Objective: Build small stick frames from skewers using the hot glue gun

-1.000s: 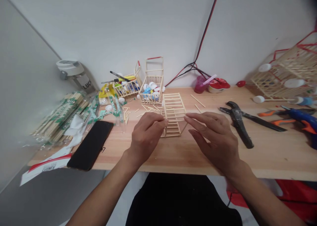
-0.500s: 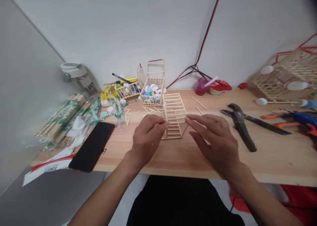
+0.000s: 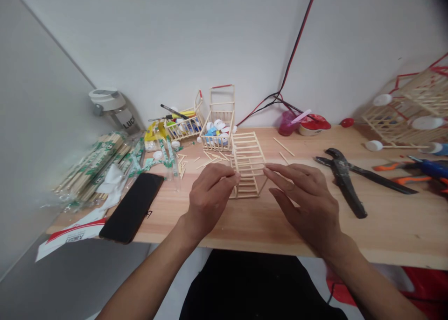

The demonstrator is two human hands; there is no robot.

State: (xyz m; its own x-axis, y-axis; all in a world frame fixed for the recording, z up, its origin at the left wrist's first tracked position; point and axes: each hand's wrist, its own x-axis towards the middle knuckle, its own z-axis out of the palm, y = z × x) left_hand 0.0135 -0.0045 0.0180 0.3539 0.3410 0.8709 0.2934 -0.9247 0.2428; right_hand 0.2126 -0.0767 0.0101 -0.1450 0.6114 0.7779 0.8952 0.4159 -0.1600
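A small ladder-like frame of thin wooden sticks [image 3: 249,147] stands on the table before me. At its left edge, my left hand [image 3: 214,189] is closed in a pinch on the frame; the exact spot is hidden behind the fingertips. On the opposite side, my right hand [image 3: 304,194] has its fingers stretched out, with the fingertips touching the frame's right edge. Its thumb is held apart, lower down. Loose short sticks [image 3: 210,157] lie just behind my left hand.
Two stick-built carts, one a cart with bottle caps [image 3: 217,135], stand behind. Bundled chopsticks [image 3: 94,166] and a phone [image 3: 133,208] lie left. Black-handled pliers [image 3: 345,180], a pink cup [image 3: 286,123] and a larger stick structure [image 3: 392,119] are to the right.
The whole view has shifted slightly, with the table things appearing a little further right. Both hands keep nearly the same pose at the frame.
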